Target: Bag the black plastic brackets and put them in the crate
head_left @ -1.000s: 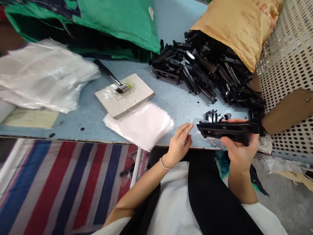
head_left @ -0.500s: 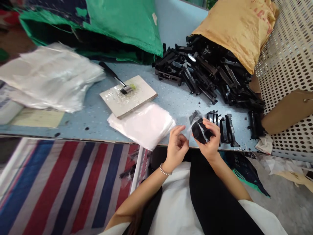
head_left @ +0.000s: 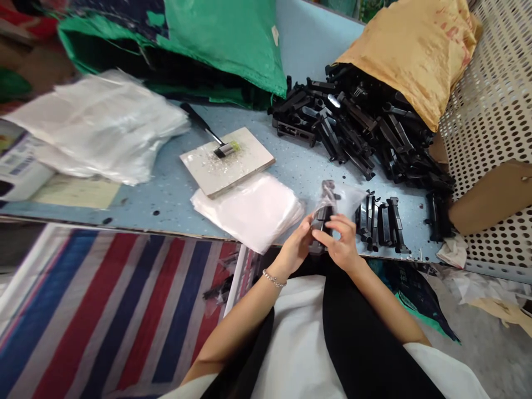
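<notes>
Just over the table's front edge, a black plastic part (head_left: pixel 322 217) stands roughly upright between my hands, partly inside a clear plastic bag (head_left: pixel 348 197). My left hand (head_left: pixel 294 247) is closed on its left side, with a beaded bracelet at the wrist. Fingers of my right hand (head_left: pixel 343 244) press on the part from the right. Their grip hides its lower end in places. Right of my hands lies a row of several similar black parts (head_left: pixel 385 221). A stack of thin clear bags (head_left: pixel 253 213) is to the left, partly under a pale board (head_left: pixel 245 166).
On the board rests a black-handled tool (head_left: pixel 208 130) amid yellowish specks. A heap of black parts (head_left: pixel 344 127) spills from a tan sack (head_left: pixel 399 50). A green sack (head_left: pixel 216 44) and more plastic bags (head_left: pixel 103 122) lie left. A perforated panel (head_left: pixel 494 111) borders the right.
My left hand has come in and taken hold of the black part. The part has turned more upright and shifted left, and my right hand has moved left with it.
</notes>
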`<control>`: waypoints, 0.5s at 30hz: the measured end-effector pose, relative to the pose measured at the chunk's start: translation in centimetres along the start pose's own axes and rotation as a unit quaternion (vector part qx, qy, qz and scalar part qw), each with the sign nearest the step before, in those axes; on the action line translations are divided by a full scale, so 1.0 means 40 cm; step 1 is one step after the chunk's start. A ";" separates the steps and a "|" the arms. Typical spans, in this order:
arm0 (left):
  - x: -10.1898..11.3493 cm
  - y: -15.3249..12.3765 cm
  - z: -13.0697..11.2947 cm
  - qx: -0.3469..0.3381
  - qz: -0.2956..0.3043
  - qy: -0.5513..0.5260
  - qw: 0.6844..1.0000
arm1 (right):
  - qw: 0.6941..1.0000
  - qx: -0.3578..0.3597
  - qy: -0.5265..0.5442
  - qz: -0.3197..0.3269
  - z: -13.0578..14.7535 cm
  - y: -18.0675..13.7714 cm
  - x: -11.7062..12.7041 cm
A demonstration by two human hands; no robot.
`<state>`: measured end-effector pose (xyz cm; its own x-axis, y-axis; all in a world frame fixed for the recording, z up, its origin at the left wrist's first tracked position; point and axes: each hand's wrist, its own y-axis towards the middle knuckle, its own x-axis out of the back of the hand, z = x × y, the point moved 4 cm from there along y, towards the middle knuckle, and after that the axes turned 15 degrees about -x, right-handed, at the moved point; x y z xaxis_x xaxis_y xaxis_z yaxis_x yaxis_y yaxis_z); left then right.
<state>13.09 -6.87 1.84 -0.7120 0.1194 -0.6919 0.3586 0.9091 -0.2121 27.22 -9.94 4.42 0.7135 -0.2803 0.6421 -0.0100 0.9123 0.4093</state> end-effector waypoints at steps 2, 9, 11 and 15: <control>-0.004 -0.003 -0.009 -0.021 -0.030 0.004 0.999 | 0.997 -0.006 0.039 0.072 0.018 0.004 0.005; -0.009 -0.041 -0.028 -0.031 0.064 0.157 0.985 | 0.999 -0.032 0.011 -0.026 0.091 0.094 0.043; 0.018 -0.068 -0.071 -0.093 0.051 0.236 0.966 | 0.999 0.043 -0.004 0.008 0.156 0.101 0.023; 0.137 -0.210 -0.237 -0.189 -0.011 0.383 0.904 | 0.969 0.130 0.088 0.189 0.259 0.077 0.014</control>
<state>0.45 -10.07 6.35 -0.9775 0.2098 0.0221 0.2109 0.9686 0.1319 20.33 -10.36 12.74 0.7330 0.1351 0.6667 -0.4536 0.8274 0.3311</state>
